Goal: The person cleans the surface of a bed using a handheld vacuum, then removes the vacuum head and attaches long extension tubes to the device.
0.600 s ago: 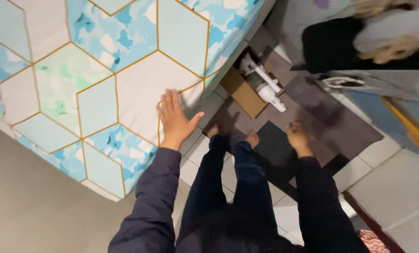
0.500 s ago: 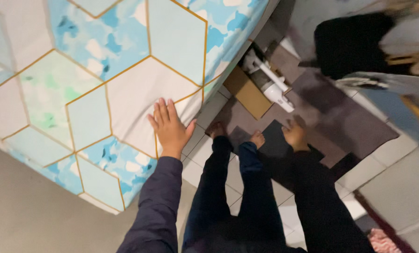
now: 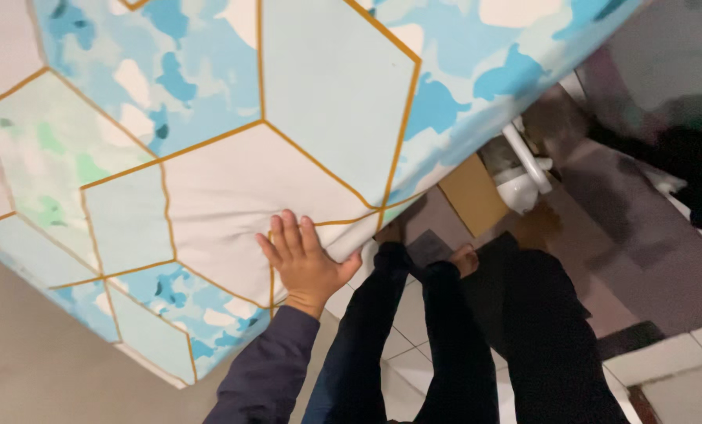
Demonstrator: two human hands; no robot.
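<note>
Dark navy sleeves fill the bottom of the view, one to each arm. The left hand [image 3: 305,263] lies flat on the bed sheet [image 3: 233,118], palm down, fingers spread a little and pointing up the frame, thumb out to the side near the mattress edge. It grips nothing; it presses open against the cloth. The fabric under the palm shows faint creases.

Right of that hand, the person's legs in dark trousers stand on pale floor tiles [image 3: 402,330], one bare foot [image 3: 464,259] showing just beside the corner of the bed. The right arm [image 3: 539,330] reaches down along the legs, its sleeve a dark mass; the right hand itself is hidden or too blurred to pick out, so I cannot tell whether it is open or closed.

The sheet covers the upper left of the view, tight over the mattress, printed with large hexagon shapes in pale blue, white, mint and mottled blue, outlined in gold-brown lines.

Beyond the bed's edge, on the floor, a brown cardboard box [image 3: 474,194] sits just beside a white handheld vacuum cleaner [image 3: 520,177]. Farther right lies a dark brownish floor mat [image 3: 626,259], and a dark blurred shape sits at the upper right corner.
</note>
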